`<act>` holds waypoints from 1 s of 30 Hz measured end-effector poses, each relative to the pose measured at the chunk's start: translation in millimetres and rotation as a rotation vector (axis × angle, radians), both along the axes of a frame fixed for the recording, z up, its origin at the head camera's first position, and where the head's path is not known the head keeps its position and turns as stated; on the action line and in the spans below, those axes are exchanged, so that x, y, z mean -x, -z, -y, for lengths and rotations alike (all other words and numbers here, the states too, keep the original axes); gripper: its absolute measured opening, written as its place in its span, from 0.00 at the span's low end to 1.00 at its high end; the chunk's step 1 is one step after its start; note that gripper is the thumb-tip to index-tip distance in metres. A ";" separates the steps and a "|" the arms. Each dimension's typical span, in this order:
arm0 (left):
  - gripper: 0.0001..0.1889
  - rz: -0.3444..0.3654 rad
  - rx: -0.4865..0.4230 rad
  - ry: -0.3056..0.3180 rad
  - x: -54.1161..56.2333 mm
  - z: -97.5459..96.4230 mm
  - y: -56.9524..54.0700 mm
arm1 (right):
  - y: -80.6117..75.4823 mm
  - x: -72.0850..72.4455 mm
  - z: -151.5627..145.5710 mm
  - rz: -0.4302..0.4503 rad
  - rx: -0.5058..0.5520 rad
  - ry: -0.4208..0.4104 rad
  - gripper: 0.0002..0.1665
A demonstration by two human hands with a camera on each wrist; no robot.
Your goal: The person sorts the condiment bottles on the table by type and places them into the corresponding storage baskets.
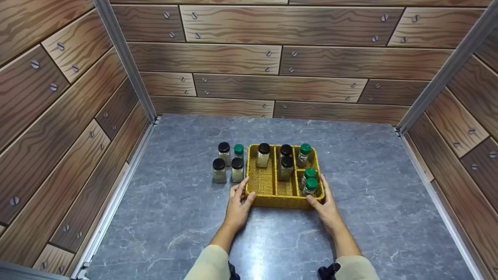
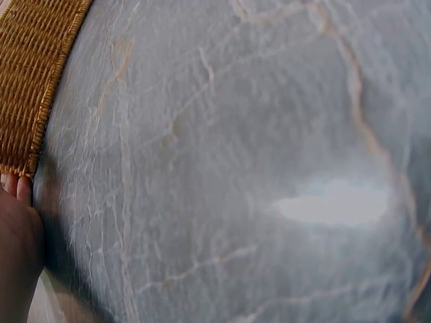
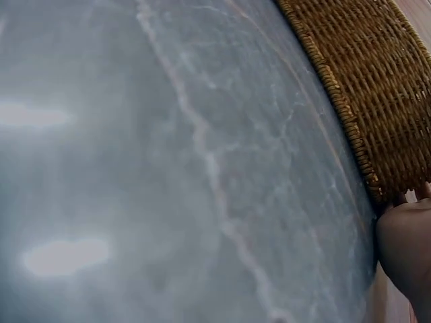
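Both hands grip the near corners of a yellow-brown divided wicker basket (image 1: 281, 202) on the table. My left hand (image 1: 237, 207) has its thumb at the front and its fingers along the left side. On the opposite corner, my right hand (image 1: 328, 210) lies the same way. A black-capped jar (image 1: 263, 155) stands in the left compartment, and two more fill part of the middle one. At the right, one green-capped jar (image 1: 304, 154) is in the back section and two are in the front. The wrist views show the basket's woven wall (image 2: 30, 81), with most fingers hidden.
Left of the basket stand several loose jars: black-capped ones (image 1: 219, 171) and a green-capped one (image 1: 238, 151) behind. The grey marbled table (image 1: 175, 217) is bordered by wood-patterned walls (image 1: 218, 58) and metal edge rails (image 1: 116, 198).
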State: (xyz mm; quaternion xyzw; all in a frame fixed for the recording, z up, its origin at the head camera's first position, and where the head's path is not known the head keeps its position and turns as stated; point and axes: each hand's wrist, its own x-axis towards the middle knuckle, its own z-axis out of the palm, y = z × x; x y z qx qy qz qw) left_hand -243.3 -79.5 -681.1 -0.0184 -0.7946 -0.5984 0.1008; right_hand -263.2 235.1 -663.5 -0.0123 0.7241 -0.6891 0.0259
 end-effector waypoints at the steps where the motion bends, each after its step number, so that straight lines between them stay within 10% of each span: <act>1: 0.31 0.000 -0.004 -0.001 0.2 0.0 -0.2 | 0.5 0.2 0.6 -0.007 -0.007 0.004 0.56; 15: 0.31 0.009 -0.028 0.010 -3.6 -1.8 -5.4 | 4.5 -0.7 0.1 -0.056 -0.041 0.026 0.52; 30: 0.32 -0.006 0.212 0.008 -26.6 -2.0 -29.8 | 7.0 -1.6 -2.0 -0.074 -0.048 0.063 0.52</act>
